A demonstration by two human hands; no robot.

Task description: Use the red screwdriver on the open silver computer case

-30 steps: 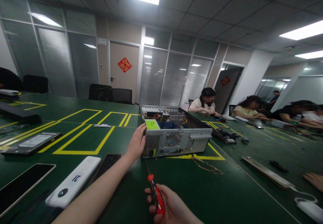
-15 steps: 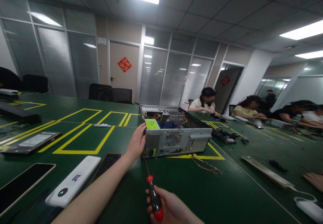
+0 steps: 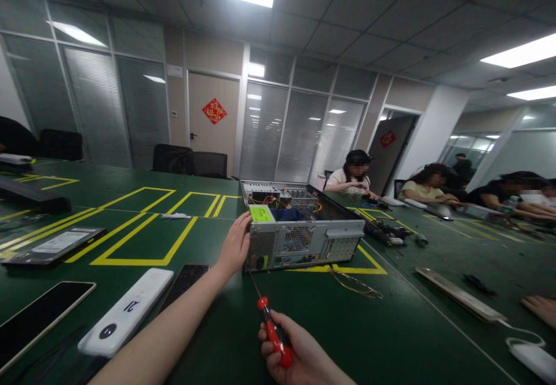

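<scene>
An uncovered computer case [image 3: 304, 246] lies on the green table, its back panel facing me. Coloured wires and a bright yellow-green label [image 3: 261, 213] show at its left end. My left hand [image 3: 237, 243] rests against the left rear corner, fingers laid along the side and top edge, not wrapped round it. In my right hand [image 3: 295, 344] is a red and black screwdriver [image 3: 274, 333], gripped by the handle. Its shaft points up and left to the lower left corner of the back panel. Whether the tip sits on a screw cannot be made out.
Left of my arm lie a white device [image 3: 128, 310] marked 21, phones [image 3: 47, 321] and a hard drive [image 3: 56, 243]. Right of the case are a thin cable [image 3: 356, 283], dark parts [image 3: 391, 231] and a white power bank [image 3: 460, 295]. Several people sit along the far right side.
My right hand and the screwdriver handle have shifted slightly right, and the handle has turned to show more red. My left hand and the case stay in place.
</scene>
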